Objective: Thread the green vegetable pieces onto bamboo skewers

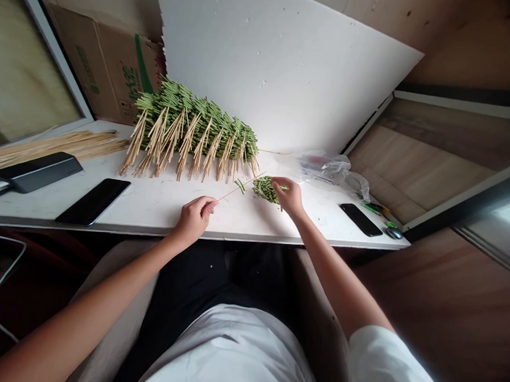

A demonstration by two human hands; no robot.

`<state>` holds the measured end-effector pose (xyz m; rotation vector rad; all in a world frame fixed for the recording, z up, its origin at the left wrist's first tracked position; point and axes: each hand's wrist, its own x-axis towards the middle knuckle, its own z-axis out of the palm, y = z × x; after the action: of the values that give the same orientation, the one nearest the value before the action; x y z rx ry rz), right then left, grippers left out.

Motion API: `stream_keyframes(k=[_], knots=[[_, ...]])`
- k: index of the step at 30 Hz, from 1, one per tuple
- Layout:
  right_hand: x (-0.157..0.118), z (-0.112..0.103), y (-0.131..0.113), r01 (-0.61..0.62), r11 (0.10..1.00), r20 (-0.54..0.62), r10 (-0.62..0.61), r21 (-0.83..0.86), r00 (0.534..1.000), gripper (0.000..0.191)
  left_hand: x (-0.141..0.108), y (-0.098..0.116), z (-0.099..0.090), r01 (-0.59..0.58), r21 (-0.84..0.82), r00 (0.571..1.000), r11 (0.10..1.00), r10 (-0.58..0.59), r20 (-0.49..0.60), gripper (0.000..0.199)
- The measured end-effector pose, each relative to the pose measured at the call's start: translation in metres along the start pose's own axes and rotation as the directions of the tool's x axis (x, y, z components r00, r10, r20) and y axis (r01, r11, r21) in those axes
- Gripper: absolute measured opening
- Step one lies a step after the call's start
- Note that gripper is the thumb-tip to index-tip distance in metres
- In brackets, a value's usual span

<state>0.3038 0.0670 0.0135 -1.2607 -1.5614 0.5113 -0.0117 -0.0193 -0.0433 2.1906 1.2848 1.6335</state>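
- Gripping the thin stick [229, 193], your left hand [196, 216] has thumb and fingertips pinched together above the white tabletop [240, 216]; sideways pressure could bend or snap the stick.
- Your right hand [289, 197] has its fingers drawn narrow at the small green pile [263, 189]; you cannot tell whether they pinch a piece. A careless sweep could scatter the pile.
- The stick slants toward your right fingertips. A slip of either hand could cause a prick.
- The loose green pieces [240, 185] lie beside the pile, under the stick; a low wrist could push them away.
- The stacked green skewers [203, 117] lie beyond, their bare ends jutting toward you; a snagged end could unsettle the stack.
- Containers: the clear plastic bag [341, 168] lies crumpled, contents unidentifiable; the cardboard box [110, 63] stands behind, interior hidden.
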Motion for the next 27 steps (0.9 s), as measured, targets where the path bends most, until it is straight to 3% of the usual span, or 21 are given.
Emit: stream_keyframes(k=[3, 6, 11, 17, 20, 23, 25, 27], knots=[[0.046, 0.001, 0.008, 0.132, 0.925, 0.176, -0.072, -0.356, 0.982, 0.022, 0.0, 0.001, 0.0, 0.006, -0.007, 1.0, 1.0, -0.006, 0.005, 0.021], [0.081, 0.01, 0.011, 0.186, 0.805, 0.312, -0.001, -0.564, 0.95, 0.012, 0.0, 0.0, 0.0, 0.014, -0.021, 1.0, 1.0, -0.014, 0.012, 0.021], [0.108, 0.027, 0.014, 0.243, 0.72, 0.446, 0.104, -0.651, 0.889, 0.013, -0.001, 0.0, 0.0, -0.005, -0.02, 1.0, 1.0, 0.005, 0.018, 0.022], [0.111, 0.034, 0.01, 0.289, 0.703, 0.45, 0.05, -0.65, 0.891, 0.022, -0.001, -0.002, 0.001, 0.002, -0.029, 1.0, 1.0, -0.001, 0.027, 0.021], [0.103, 0.027, 0.006, 0.218, 0.813, 0.342, -0.024, -0.54, 0.939, 0.019, -0.001, -0.002, 0.001, -0.002, -0.036, 1.0, 0.999, 0.003, 0.024, 0.02], [0.079, 0.015, 0.002, 0.057, 0.976, 0.202, -0.014, -0.212, 0.979, 0.028, -0.001, -0.002, 0.001, -0.012, -0.039, 0.999, 0.999, 0.013, 0.032, 0.021], [0.053, 0.008, -0.001, -0.06, 0.995, 0.155, 0.047, 0.085, 0.987, 0.043, -0.001, -0.001, 0.0, -0.015, -0.037, 0.999, 0.999, 0.016, 0.039, 0.021], [0.023, 0.002, -0.005, -0.158, 0.933, 0.178, 0.104, 0.322, 0.978, 0.053, -0.001, 0.0, 0.0, -0.019, -0.038, 0.999, 0.999, 0.02, 0.043, 0.021]])
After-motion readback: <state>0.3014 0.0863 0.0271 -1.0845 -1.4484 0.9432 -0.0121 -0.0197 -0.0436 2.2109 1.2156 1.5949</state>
